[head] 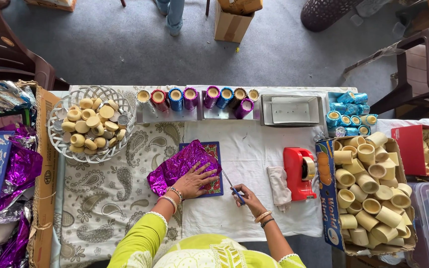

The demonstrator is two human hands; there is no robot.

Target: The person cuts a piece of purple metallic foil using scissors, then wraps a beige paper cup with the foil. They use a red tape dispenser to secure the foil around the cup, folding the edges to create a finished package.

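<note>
My left hand (195, 179) lies flat, fingers spread, on a crinkled sheet of purple foil (175, 167). The foil rests on a blue patterned board (216, 149) on the white cloth. My right hand (244, 195) holds blue-handled scissors (231, 185), their blades pointing up toward the board's right edge. Just right of that hand lie a folded white cloth (278, 182) and a red tape dispenser (298, 171).
A white basket of cream discs (93, 124) sits at back left. Foil-wrapped cups (194, 98) line metal trays, with an empty tray (292, 109). At right are blue-wrapped cups (348, 115), a carton of cream cups (369, 188) and a red box (413, 149). Foil heaps (11, 168) lie left.
</note>
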